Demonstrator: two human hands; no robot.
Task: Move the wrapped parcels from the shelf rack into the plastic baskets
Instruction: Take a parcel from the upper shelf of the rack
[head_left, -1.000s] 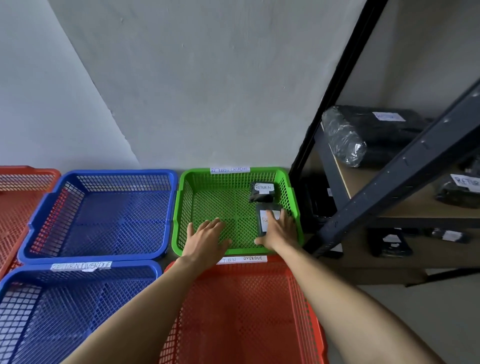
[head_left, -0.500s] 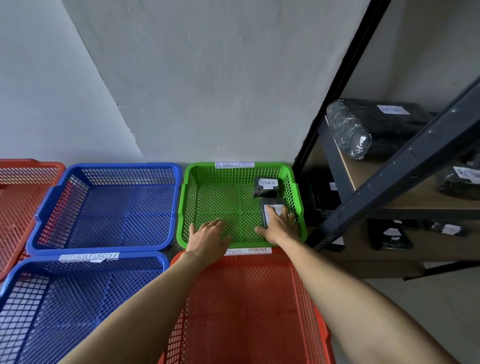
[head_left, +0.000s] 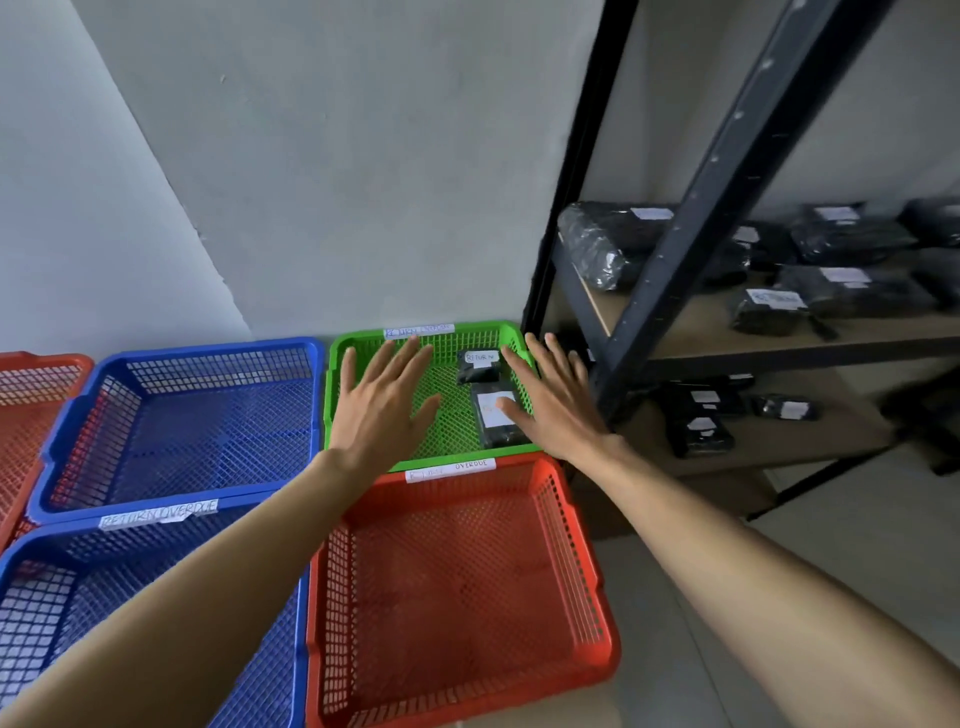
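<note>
Left hand (head_left: 384, 405) & right hand (head_left: 558, 410) are hovering over green basket (head_left: 330, 405), fingers spread, holding nothing — shelf parcels (head_left: 766, 312) lying mid-right of frame, nearer right hand.

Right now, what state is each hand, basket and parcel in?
Green basket, holds two parcels.
RETURN parcel, lying flat, label up.
Second parcel, lying flat, label up.
Left hand, open, fingers spread.
Right hand, open, fingers spread.
Red basket, empty.
Far blue basket, empty.
Shelf parcels, on the rack.
</note>
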